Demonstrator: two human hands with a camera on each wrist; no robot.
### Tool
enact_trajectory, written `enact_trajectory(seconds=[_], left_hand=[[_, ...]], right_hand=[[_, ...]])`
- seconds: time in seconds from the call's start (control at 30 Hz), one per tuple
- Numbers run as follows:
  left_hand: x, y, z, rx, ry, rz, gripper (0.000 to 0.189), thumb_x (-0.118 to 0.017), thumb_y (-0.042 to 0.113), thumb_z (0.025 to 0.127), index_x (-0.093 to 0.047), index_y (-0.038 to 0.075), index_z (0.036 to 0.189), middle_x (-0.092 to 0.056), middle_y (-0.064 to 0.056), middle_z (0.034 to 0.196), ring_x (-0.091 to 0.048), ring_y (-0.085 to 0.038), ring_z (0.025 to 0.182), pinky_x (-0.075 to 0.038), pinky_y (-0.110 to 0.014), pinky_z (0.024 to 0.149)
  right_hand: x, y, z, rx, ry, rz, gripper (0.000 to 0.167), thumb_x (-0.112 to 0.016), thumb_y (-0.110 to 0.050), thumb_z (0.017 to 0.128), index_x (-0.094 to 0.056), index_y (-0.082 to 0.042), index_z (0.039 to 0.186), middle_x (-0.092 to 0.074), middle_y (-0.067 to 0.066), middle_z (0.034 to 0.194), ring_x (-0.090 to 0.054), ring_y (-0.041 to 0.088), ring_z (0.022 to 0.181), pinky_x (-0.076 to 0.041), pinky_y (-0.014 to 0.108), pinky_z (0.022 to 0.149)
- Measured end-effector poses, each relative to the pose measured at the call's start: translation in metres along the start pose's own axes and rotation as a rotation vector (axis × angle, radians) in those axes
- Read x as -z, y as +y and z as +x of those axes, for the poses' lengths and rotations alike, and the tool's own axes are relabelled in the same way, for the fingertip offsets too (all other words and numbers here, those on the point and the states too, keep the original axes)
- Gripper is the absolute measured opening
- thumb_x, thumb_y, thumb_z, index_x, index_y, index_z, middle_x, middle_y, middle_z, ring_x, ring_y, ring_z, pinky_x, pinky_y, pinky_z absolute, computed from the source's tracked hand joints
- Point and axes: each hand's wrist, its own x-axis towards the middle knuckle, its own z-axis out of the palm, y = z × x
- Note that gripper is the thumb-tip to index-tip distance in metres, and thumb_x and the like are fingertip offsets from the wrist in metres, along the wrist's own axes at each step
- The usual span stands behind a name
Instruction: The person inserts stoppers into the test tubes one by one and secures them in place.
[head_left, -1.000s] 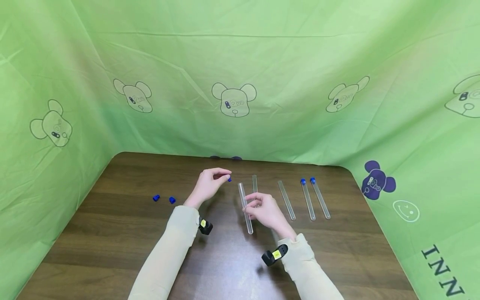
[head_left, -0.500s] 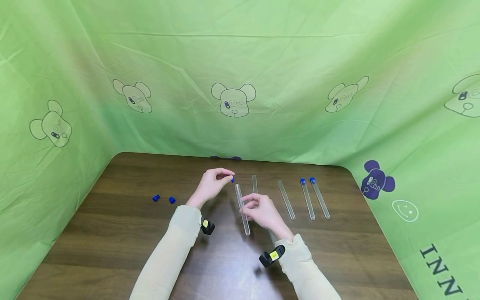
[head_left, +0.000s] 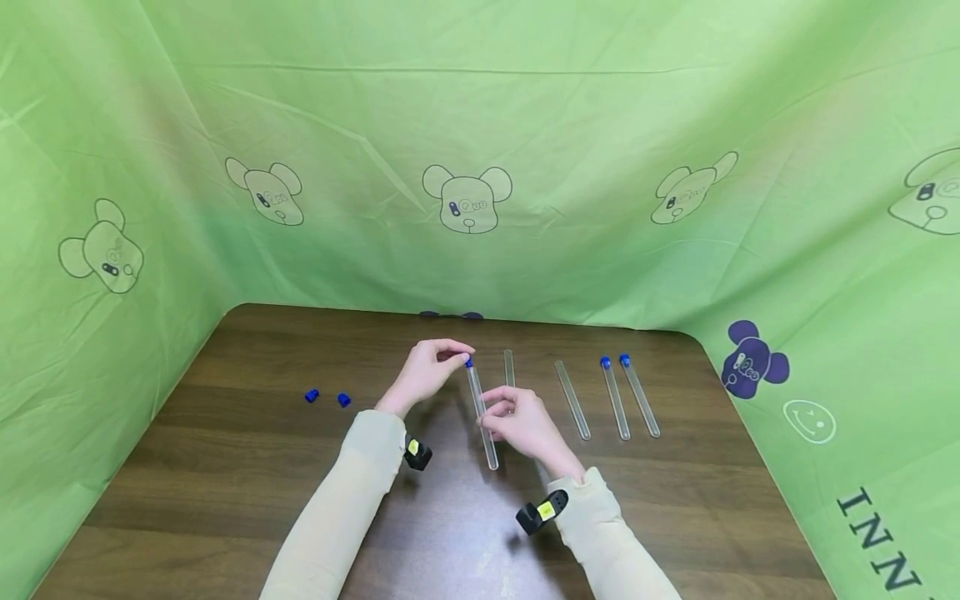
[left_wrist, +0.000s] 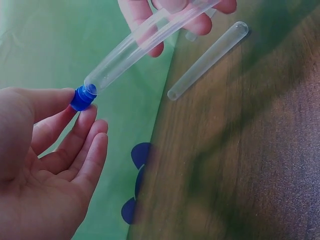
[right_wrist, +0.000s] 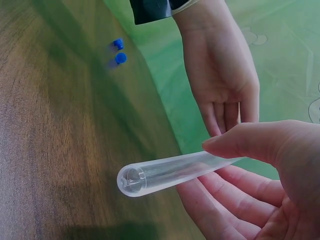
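Between thumb and fingertips my left hand pinches a small blue cap. The cap's narrow end meets the mouth of a clear test tube; whether it is seated inside cannot be told. My right hand holds that tube around its middle, tilted, with the rounded closed end toward me. An uncapped tube lies on the table just behind the right hand, partly hidden by it.
Two loose blue caps, a left one and a right one, lie on the wooden table. To the right lie another uncapped tube and two capped tubes, one beside the other. Green cloth surrounds the table.
The left hand has moved slightly right with the cap, and the right hand has shifted the tube a little left. Cap and tube mouth, apart before, now meet.
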Motion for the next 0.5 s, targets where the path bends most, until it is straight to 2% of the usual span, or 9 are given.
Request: enact_trajectory(seconds=[0.27,0.5], left_hand=[[-0.0036,-0.0011,-0.0002,-0.006,-0.017,-0.014,0.018,-0.068,0.013,0.099,-0.078,0.007,0.113,-0.076,-0.001,0.104,-0.069,-0.015,0.095,-0.053,-0.034,0.086],[-0.0085,-0.0014,-0.0018,-0.015,-0.009,-0.031,0.018,-0.066,0.012,0.099,-0.078,0.006,0.113,-0.076,-0.002,0.104,-0.069,-0.014,0.094,-0.053,-0.032,0.082]], right_hand=[[0.0002,0.0042,0.0025,0.01,0.013,-0.017,0.031,-0.071,0.005,0.084,-0.069,0.004,0.115,-0.074,0.01,0.082,-0.071,0.023,0.066,-0.061,0.035,0.066],[-0.0004,0.0018,0.0032,-0.007,0.034,-0.027,0.029,-0.072,0.004,0.085,-0.07,0.002,0.114,-0.074,0.007,0.081,-0.071,0.022,0.065,-0.061,0.037,0.067]])
